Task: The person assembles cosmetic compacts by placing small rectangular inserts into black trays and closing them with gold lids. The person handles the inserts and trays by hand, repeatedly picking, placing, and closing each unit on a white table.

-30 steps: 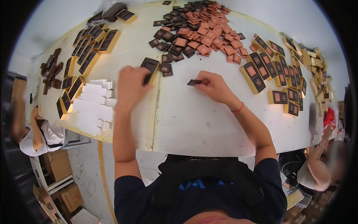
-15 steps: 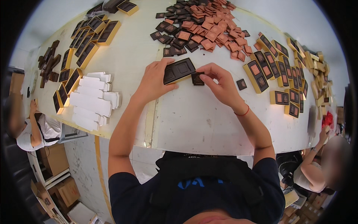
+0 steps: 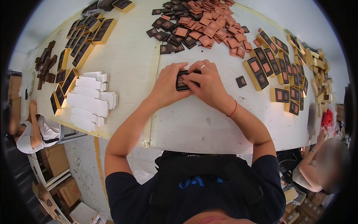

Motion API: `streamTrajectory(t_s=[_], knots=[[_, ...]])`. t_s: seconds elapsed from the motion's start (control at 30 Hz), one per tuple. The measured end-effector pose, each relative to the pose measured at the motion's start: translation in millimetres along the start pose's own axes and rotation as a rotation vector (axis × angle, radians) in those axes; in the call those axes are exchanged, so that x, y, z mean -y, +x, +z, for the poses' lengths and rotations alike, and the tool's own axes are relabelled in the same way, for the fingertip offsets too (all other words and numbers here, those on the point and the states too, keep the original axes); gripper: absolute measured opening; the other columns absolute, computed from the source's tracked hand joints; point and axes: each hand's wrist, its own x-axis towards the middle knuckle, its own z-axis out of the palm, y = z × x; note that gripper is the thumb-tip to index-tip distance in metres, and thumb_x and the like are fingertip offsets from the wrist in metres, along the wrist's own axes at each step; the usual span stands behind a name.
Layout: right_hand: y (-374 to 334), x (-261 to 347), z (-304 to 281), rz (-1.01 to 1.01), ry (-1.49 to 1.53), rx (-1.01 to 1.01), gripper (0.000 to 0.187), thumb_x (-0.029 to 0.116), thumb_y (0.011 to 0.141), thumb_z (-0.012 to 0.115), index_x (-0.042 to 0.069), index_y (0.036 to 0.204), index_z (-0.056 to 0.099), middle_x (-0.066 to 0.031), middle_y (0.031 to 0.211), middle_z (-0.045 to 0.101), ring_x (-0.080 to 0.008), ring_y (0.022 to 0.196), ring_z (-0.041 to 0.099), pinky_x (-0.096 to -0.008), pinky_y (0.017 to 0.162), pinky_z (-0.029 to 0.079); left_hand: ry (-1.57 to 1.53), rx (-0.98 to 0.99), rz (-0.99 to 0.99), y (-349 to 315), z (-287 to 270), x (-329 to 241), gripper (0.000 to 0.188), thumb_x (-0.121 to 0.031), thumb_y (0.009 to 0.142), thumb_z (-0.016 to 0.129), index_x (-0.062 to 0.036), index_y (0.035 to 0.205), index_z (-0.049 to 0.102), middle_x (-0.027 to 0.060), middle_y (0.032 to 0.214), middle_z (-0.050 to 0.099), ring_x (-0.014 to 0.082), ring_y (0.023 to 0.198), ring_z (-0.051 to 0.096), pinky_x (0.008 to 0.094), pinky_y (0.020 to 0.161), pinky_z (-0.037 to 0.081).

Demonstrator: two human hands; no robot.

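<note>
A small gold box with a dark tray insert [image 3: 182, 86] sits in front of me, partly covered by my hands. My left hand [image 3: 168, 83] is wrapped round its left side, thumb along the near edge. My right hand [image 3: 209, 83] reaches over the box from the right, its fingertips bent onto a dark square piece [image 3: 179, 80] with light print, which lies inside the tray. The fingers hide the box's right part. To the right of my right hand, a loose dark square [image 3: 241, 81] rests on the table.
A heap of dark and reddish-brown squares [image 3: 212, 28] lies at the far side. Filled gold boxes [image 3: 255, 71] stand at right. At left are boxes with unfilled trays [image 3: 82, 54], stacked white cartons [image 3: 89, 98] and brown strips [image 3: 46, 65]. Co-workers [image 3: 44, 130] sit on both sides.
The small stack of dark squares in my right hand has gone from beside the box to over its tray. Both hands have come closer together, and the box has turned and shifted slightly nearer me.
</note>
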Motion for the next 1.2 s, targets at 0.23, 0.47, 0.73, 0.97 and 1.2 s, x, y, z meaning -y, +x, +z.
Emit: streamTrajectory(t_s=[0.23, 0.47, 0.73, 0.97, 1.2], knots=[[-2, -84, -73, 0.177, -0.158, -0.278, 0.021, 0.001, 0.080, 0.073, 0.009, 0.100, 0.073, -0.0119, 0.095, 0.069, -0.0320, 0.090, 0.062, -0.0394, 0.083, 0.049, 0.697, -0.042, 0.240, -8, 5, -12, 0.089, -0.045, 0.089, 0.071, -0.0021, 0.155, 0.029, 0.0127, 0.155, 0.042, 0.0317, 0.138, 0.042, 0.0461, 0.116, 0.031], [-2, -153, -105, 0.126, -0.641, 0.030, 0.031, 0.021, 0.077, 0.077, 0.007, 0.104, 0.073, -0.0107, 0.085, 0.069, -0.0336, 0.081, 0.062, -0.0425, 0.075, 0.051, 0.436, 0.058, 0.213, -4, -2, -11, 0.085, -0.039, 0.088, 0.073, -0.0037, 0.154, 0.032, 0.0161, 0.149, 0.045, 0.0338, 0.135, 0.044, 0.0458, 0.114, 0.033], [10, -94, -109, 0.558, 0.535, 0.027, 0.020, 0.011, 0.099, 0.061, 0.002, 0.116, 0.067, -0.0021, 0.090, 0.068, -0.0125, 0.081, 0.070, -0.0245, 0.062, 0.049, 0.292, -0.021, 0.183, -10, -2, -11, 0.069, -0.028, 0.079, 0.079, -0.0063, 0.137, 0.049, 0.0140, 0.126, 0.058, 0.0349, 0.117, 0.054, 0.0443, 0.103, 0.042], [-4, -28, -76, 0.604, 0.903, 0.148, 0.017, 0.012, 0.099, 0.063, 0.002, 0.112, 0.061, -0.0040, 0.093, 0.069, -0.0099, 0.078, 0.070, -0.0203, 0.056, 0.048, 0.208, -0.009, 0.126, -11, -9, -24, 0.056, -0.023, 0.072, 0.081, -0.0060, 0.120, 0.058, 0.0115, 0.109, 0.060, 0.0332, 0.101, 0.056, 0.0421, 0.089, 0.046], [-4, 7, -58, 0.524, 0.609, 0.094, 0.026, 0.000, 0.097, 0.057, 0.002, 0.122, 0.050, -0.0102, 0.098, 0.066, -0.0143, 0.075, 0.070, -0.0276, 0.056, 0.053, 0.206, -0.001, 0.093, -10, -8, -21, 0.055, -0.022, 0.069, 0.080, -0.0055, 0.117, 0.058, 0.0103, 0.106, 0.059, 0.0326, 0.099, 0.055, 0.0419, 0.088, 0.045]])
